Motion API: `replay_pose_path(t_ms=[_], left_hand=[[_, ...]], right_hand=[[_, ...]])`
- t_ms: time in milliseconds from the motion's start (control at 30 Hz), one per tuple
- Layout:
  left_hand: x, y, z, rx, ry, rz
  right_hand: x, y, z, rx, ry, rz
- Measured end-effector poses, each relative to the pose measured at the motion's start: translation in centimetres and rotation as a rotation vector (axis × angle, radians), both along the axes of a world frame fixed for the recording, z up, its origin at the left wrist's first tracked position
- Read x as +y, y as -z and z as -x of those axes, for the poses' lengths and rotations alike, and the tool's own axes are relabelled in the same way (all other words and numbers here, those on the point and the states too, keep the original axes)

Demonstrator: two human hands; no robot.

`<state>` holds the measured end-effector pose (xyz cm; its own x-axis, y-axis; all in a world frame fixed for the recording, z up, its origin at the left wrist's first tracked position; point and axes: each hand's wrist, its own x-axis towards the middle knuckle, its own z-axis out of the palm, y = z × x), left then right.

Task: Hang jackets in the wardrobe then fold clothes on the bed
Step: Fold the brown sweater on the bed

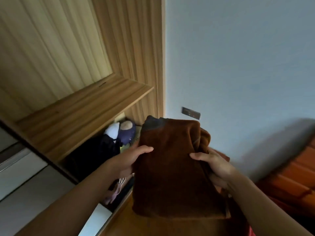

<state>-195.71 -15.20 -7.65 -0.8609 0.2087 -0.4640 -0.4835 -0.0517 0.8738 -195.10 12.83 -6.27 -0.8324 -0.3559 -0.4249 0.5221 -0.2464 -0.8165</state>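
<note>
Wardrobe woodwork (pixel 81 106) takes up the left of the view, with a pale sliding door (pixel 25 176) below it and a pale wall (pixel 238 65) to the right.

Open compartment, beyond and left of the left-hand grip: dark clothes (pixel 95 150), with a purple soft toy (pixel 127 132) just above them.

Left-hand grip (pixel 134 157): thumb across the front face, fingers hidden behind, pinching the left edge of the brown garment (pixel 170 167).

Brown garment: fleecy, doubled into a thick upright bundle, held in the air between the two grips. Its upper part rises above both thumbs and its lower edge hangs below them.

Right-hand grip (pixel 216 166): thumb on the front, fingers curled round the bunched right edge.

Wall switch plate (pixel 190 113): above the right-hand grip, apart from it.

Bed (pixel 289 176), orange cover: right of and below the right-hand grip.

Assessment: the bundle appears to be mid-handling in front of the wardrobe. Recommend keeping both thumbs level so the layers do not slide, and tidying the loose right-hand folds before setting it down. Destination cannot be determined.
</note>
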Motion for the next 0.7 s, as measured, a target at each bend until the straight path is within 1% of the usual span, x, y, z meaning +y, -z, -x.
replay_pose_path(t_ms=[200,367,567,700], left_hand=[[-8.4,-1.2,5.0,-0.024,-0.124,0.006],[-12.8,0.1,9.4,-0.040,-0.230,-0.001],[-17.4,1.0,14.5,-0.097,-0.424,-0.013],[-21.1,0.8,16.7,-0.161,-0.530,-0.014]], right_hand=[[-8.7,-0.7,8.5,0.005,-0.175,0.029],[-13.1,0.7,16.0,-0.021,-0.297,0.052],[-19.0,3.1,26.6,-0.053,-0.461,0.018],[-25.0,3.2,32.4,-0.038,-0.543,-0.036]])
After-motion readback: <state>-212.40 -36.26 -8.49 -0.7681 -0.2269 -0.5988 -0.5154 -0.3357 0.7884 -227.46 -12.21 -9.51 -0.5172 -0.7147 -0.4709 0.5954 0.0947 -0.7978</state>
